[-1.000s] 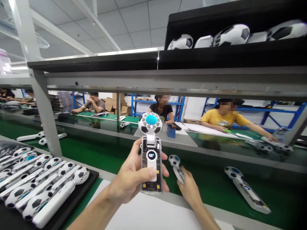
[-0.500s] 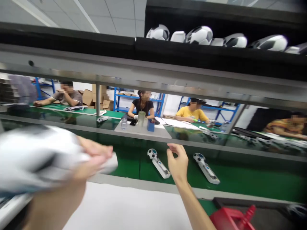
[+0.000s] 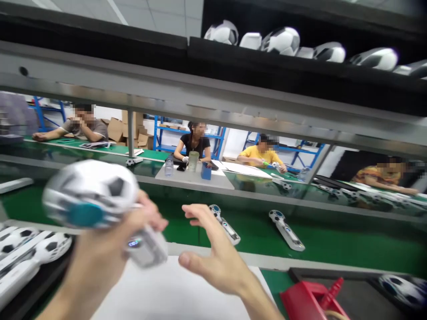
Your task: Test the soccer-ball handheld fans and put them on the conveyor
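I've got the ball fan (image 3: 91,193) in my L hand (image 3: 135,222), fingers curled round it where ball meets handle (pic's a bit blurry). Ball's on the left, handle pokes out under the fingers, over the white sheet (image 3: 167,293). My R hand (image 3: 216,258) is empty, fingers & thumb spread apart, near the handle w/o touching. It blocks part of one fan (image 3: 229,230) on the green belt (image 3: 247,249); another fan (image 3: 287,232) lies to its right. Red box (image 3: 305,298) w/ a red stick (image 3: 332,292) sits bottom right.
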`<state>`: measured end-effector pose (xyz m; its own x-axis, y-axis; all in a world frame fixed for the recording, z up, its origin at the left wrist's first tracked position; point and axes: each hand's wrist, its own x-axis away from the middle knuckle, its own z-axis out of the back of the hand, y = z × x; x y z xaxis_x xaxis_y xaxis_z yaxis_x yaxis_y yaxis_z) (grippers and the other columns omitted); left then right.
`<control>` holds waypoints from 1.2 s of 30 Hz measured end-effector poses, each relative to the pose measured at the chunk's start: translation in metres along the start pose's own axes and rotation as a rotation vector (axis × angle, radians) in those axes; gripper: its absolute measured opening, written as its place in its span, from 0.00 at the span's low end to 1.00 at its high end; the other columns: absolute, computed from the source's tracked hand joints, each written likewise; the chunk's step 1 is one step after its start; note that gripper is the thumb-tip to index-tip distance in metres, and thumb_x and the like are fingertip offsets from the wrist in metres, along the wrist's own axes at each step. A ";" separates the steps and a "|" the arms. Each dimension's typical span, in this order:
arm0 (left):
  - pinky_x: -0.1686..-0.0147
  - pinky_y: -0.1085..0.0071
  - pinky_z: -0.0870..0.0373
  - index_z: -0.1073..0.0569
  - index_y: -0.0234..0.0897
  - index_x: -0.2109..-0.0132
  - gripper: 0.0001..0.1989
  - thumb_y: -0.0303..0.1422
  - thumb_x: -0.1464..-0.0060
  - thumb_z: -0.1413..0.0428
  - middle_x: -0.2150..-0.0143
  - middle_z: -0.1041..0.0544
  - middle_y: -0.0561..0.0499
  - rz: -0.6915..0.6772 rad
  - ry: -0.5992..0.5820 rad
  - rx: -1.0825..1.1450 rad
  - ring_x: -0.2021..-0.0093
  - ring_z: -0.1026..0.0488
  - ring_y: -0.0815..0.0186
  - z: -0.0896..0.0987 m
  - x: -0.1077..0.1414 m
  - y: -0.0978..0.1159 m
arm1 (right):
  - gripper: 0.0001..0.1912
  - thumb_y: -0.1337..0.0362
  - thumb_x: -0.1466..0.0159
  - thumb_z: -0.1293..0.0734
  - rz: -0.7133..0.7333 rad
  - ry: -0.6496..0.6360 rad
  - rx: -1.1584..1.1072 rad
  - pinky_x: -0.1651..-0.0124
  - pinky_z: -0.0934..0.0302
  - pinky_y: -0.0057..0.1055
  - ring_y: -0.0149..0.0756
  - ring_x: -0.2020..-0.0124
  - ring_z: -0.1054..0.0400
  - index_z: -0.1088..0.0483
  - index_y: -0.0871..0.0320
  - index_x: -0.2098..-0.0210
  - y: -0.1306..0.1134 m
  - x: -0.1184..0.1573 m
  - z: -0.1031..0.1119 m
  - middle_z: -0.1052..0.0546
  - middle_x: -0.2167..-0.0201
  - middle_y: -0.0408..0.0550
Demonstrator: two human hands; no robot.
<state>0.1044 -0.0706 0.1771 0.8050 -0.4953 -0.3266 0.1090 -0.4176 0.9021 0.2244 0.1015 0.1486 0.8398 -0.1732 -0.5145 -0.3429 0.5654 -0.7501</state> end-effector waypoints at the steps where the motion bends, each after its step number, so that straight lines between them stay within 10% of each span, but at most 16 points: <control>1: 0.69 0.72 0.29 0.27 0.36 0.67 0.13 0.36 0.55 0.32 0.71 0.25 0.51 -0.008 -0.020 -0.060 0.69 0.26 0.63 -0.011 -0.002 -0.003 | 0.34 0.54 0.42 0.26 -0.022 -0.061 -0.064 0.41 0.40 0.37 0.44 0.43 0.38 0.38 0.51 0.39 -0.001 0.001 -0.010 0.35 0.42 0.50; 7: 0.73 0.71 0.31 0.29 0.34 0.70 0.11 0.35 0.53 0.35 0.73 0.27 0.51 0.100 -0.068 0.033 0.73 0.28 0.65 -0.036 -0.009 -0.025 | 0.14 0.57 0.31 0.36 -0.102 -0.072 -0.286 0.49 0.33 0.38 0.40 0.56 0.33 0.33 0.55 0.48 0.008 0.000 -0.044 0.31 0.57 0.49; 15: 0.76 0.72 0.34 0.30 0.35 0.72 0.07 0.30 0.53 0.39 0.78 0.29 0.53 0.130 -0.045 0.098 0.77 0.32 0.68 -0.031 -0.016 -0.025 | 0.17 0.62 0.32 0.36 -0.118 -0.143 -0.215 0.47 0.32 0.34 0.41 0.51 0.30 0.35 0.54 0.44 0.004 -0.002 -0.044 0.27 0.52 0.50; 27: 0.80 0.73 0.38 0.32 0.35 0.76 0.05 0.26 0.56 0.43 0.77 0.32 0.53 0.099 0.026 0.084 0.77 0.34 0.68 -0.039 -0.001 -0.024 | 0.04 0.64 0.36 0.35 0.013 0.108 0.182 0.63 0.30 0.34 0.39 0.68 0.31 0.32 0.58 0.62 0.006 0.011 -0.054 0.27 0.69 0.48; 36: 0.76 0.71 0.33 0.30 0.35 0.72 0.05 0.28 0.54 0.40 0.76 0.30 0.53 0.050 -0.047 0.072 0.75 0.32 0.67 -0.028 -0.015 -0.021 | 0.15 0.65 0.35 0.33 -0.150 -0.101 -0.237 0.50 0.30 0.34 0.40 0.53 0.28 0.31 0.56 0.48 -0.004 -0.007 -0.047 0.25 0.55 0.47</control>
<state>0.1069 -0.0330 0.1708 0.7798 -0.5517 -0.2960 0.0254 -0.4445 0.8954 0.2001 0.0621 0.1360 0.9221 -0.1533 -0.3554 -0.2902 0.3336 -0.8969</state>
